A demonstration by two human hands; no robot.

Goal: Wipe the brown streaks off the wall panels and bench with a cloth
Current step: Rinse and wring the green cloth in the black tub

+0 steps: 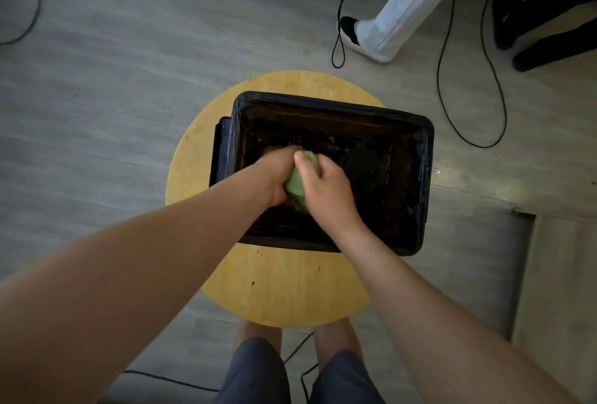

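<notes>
Left hand (274, 174) and right hand (326, 190) both curl tightly around the pale green cloth (295, 185), bunched into a wad, low inside the black bag-lined tub (323, 103) standing on the round wooden surface (284, 287).

The camera sits on my head and looks almost straight down, tipped slightly forward. My left hand (274, 177) and right hand (326, 192), gripping the cloth (295, 184), fall mid-frame at arm's length, over the tub (323, 103) on the round stool (290, 287). My shorts (255, 371) show at the bottom edge; the wide lens takes in floor (113, 96) all round, up to someone's legs (403, 6) top right
</notes>
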